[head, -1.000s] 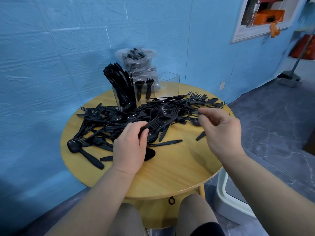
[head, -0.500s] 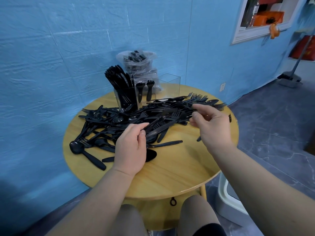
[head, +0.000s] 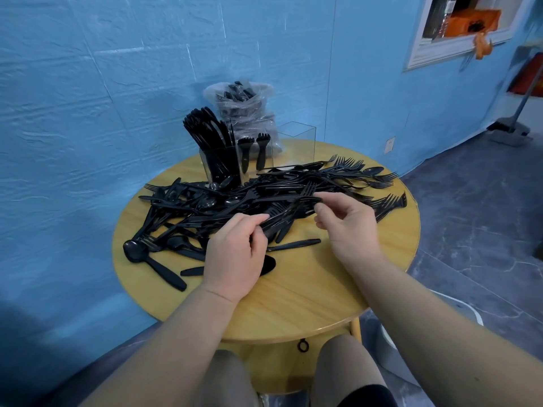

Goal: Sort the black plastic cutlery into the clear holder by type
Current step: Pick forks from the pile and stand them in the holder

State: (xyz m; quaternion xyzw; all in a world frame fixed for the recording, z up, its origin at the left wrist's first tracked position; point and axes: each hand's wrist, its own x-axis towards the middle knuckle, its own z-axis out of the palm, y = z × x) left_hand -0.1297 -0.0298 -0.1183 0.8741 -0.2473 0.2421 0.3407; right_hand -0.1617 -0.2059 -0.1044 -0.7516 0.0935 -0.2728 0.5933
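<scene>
Where the round, pale wooden table [head: 293, 304] shows bare grain, both hands work the near edge of the cutlery pile [head: 264, 195]: left hand [head: 235, 254] curled around glossy black fork handles, right hand [head: 346, 227] pinching a fork [head: 302, 198] near its tines. Beyond, the clear holder [head: 258, 154] stands upright, left compartment packed, middle holding two pieces, right empty. Behind it, a crinkled plastic bag [head: 244, 107] against the blue wall

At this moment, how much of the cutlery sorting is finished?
Early. The clear holder has its left compartment packed, two pieces in the middle, and the right one looks empty. The left hand and right hand are gripping forks in the pile, which covers much of the round table.
</scene>
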